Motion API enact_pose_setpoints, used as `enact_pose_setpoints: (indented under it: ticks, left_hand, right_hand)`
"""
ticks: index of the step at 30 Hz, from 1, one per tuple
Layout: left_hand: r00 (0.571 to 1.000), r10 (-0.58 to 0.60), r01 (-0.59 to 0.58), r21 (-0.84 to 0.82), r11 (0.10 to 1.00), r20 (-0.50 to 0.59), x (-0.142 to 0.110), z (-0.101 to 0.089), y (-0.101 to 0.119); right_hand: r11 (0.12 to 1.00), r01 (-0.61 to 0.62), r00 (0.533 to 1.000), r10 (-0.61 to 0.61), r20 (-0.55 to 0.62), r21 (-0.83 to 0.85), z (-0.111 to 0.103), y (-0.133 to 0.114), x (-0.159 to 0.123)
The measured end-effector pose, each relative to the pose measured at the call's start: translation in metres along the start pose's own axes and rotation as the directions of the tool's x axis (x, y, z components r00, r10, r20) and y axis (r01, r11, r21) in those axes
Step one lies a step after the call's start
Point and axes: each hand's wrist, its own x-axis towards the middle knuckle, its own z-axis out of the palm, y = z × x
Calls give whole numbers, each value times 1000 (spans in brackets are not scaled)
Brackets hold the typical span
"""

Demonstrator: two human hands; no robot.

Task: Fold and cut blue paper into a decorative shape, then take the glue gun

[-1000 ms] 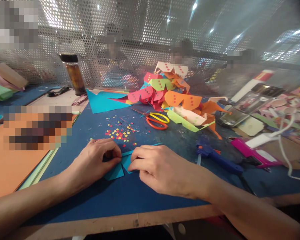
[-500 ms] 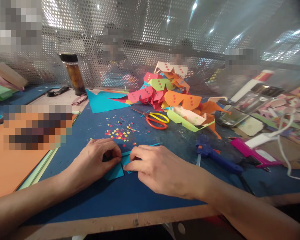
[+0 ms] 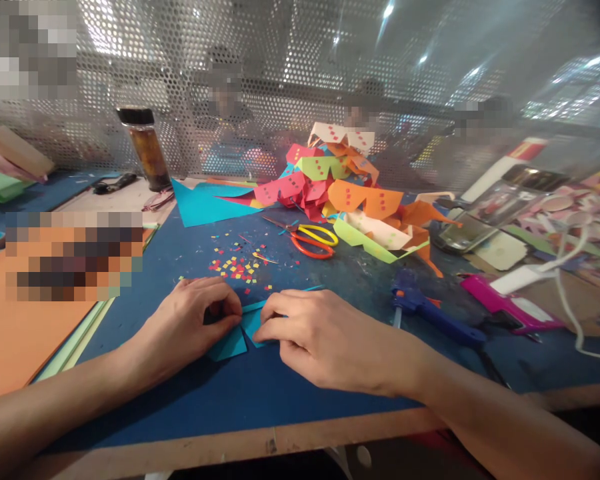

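Note:
A cut piece of blue paper [image 3: 233, 345] with a notch in its lower edge lies on the blue mat between my hands. My left hand [image 3: 195, 317] is closed on its left part, thumb and curled fingers pinching it; part of the paper is hidden under the fingers. On the right part, my right hand [image 3: 313, 337] rests with bent fingertips pressed on the paper; its far end is covered by that hand. Just beyond my hands are scattered tiny red and yellow paper squares [image 3: 237, 267]. Scissors [image 3: 313, 241] with red and yellow handles lie behind them.
Paper glasses [image 3: 365, 200] in several colours are heaped at the back. A blue glue gun [image 3: 435, 313] lies right, near a magenta tool [image 3: 510, 307] and a glass jar [image 3: 495, 207]. Orange sheets [image 3: 25, 333] lie left; a drink bottle [image 3: 147, 150] stands by the perforated metal wall.
My right hand's fingertips have shifted slightly right and up along the blue paper, so more of the paper and its notch shows. My left hand has hardly moved.

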Motion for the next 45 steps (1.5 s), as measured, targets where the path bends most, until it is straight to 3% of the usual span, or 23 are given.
enact_pose_setpoints:
  ticks: [8, 16, 22, 31, 35, 39, 45]
  left_hand:
    - [1000, 7, -6, 19, 1000, -12, -1, -1, -1]
    - [988, 143, -139, 74, 988, -55, -5, -1, 2]
    - [966, 253, -246, 120, 962, -55, -9, 0, 3]
    - [948, 316, -316, 163, 935, 25, -12, -3, 10]
    - [928, 366, -371, 221, 902, 64, -14, -4, 12]
    - [919, 393, -385, 283, 879, 27, -14, -2, 10]
    - [869, 494, -478, 309, 822, 29, -16, -2, 11]
  right_hand:
    - [1000, -5, 1000, 6, -6, 30, -1, 0, -1]
    - [982, -143, 969, 114, -220, -121, 19, 14, 9]
    - [967, -233, 956, 209, -207, -101, 18, 16, 11]
    - [947, -321, 942, 318, -109, -10, 6, 19, 5]
    - [946, -322, 941, 316, -124, -31, 5, 21, 2]
    - [946, -321, 941, 313, -126, -42, 5, 21, 1]
    - [956, -289, 944, 278, -178, -43, 6, 17, 3]
